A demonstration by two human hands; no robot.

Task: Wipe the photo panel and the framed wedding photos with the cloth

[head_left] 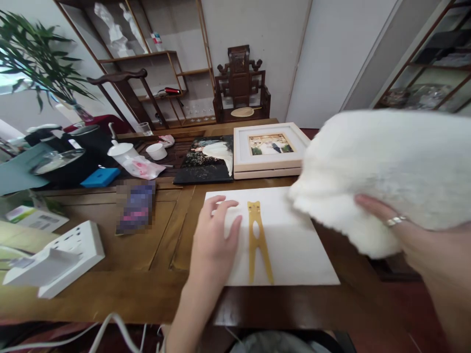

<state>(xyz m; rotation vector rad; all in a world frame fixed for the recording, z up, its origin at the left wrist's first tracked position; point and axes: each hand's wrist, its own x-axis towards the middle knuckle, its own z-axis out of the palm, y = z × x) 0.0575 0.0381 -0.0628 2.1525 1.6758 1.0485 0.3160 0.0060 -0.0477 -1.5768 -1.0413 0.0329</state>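
My left hand [215,240] hovers at or rests on the left part of a white sheet [294,245]; whether it touches cannot be told. Its fingers are apart and curved, with nothing in them. Just right of its thumb lies a flat yellow figure [254,230] with a cat-like head, an oval hole and two long legs. Over on the right, my right hand [386,215], wearing a ring, grips a big white fluffy cloth [397,152]. The cloth is raised beyond the table's right side and slightly blurred. Most of that hand's fingers are hidden behind the cloth.
Behind the sheet stand a framed photo [270,149] and a dark picture panel [206,159]. On the left are a white power strip [69,255], a blue box [100,177], a white teapot [121,149] and a cup [156,151]. White cables [114,323] run below the table edge.
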